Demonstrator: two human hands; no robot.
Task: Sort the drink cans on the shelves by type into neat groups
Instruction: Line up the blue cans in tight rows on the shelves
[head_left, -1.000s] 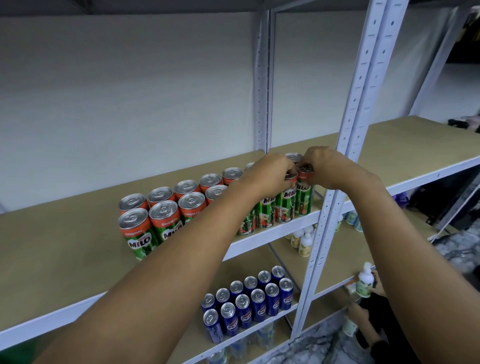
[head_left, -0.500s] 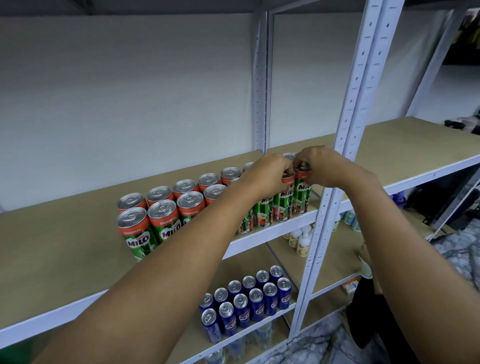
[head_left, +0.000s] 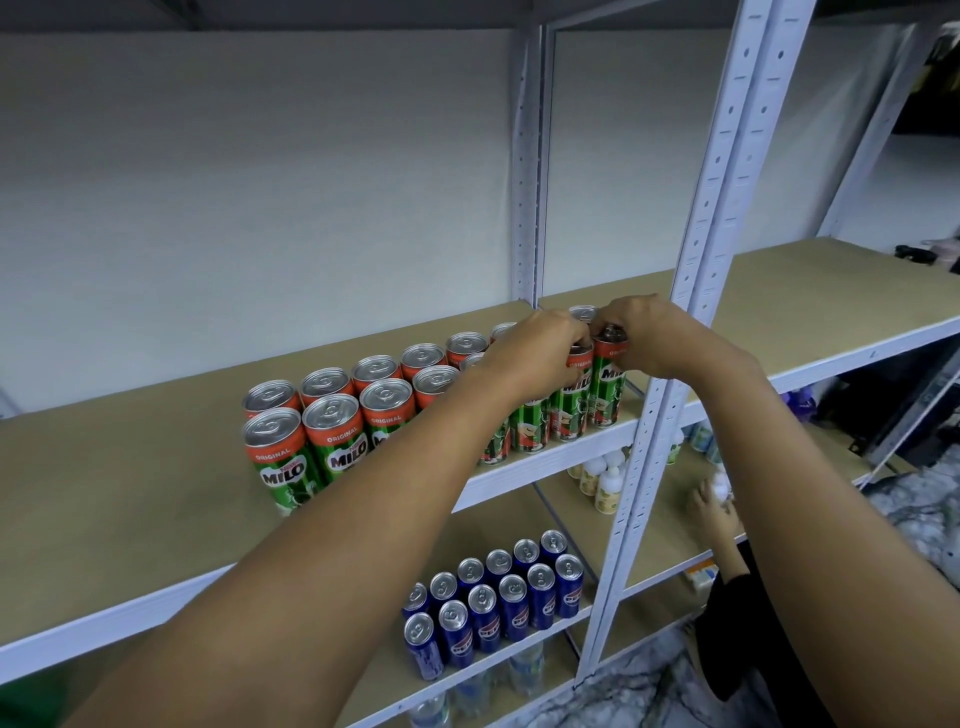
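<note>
Green and orange Milo cans stand in two rows on the upper wooden shelf. At the right end of the front row, my left hand grips the top of one Milo can. My right hand grips the top of the last Milo can beside it, near the white upright post. Both cans stand upright on the shelf. My left forearm hides part of the front row. Blue cans stand in two neat rows on the shelf below.
Small cream bottles stand on the lower right shelf behind the post. Another person's hand holds a white bottle at the lower right. Clear bottles sit on the bottom shelf. The upper right shelf is bare wood.
Both hands stay on the tops of the two rightmost Milo cans, shifting them slightly. The other person's hand at the lower right has moved with a bottle.
</note>
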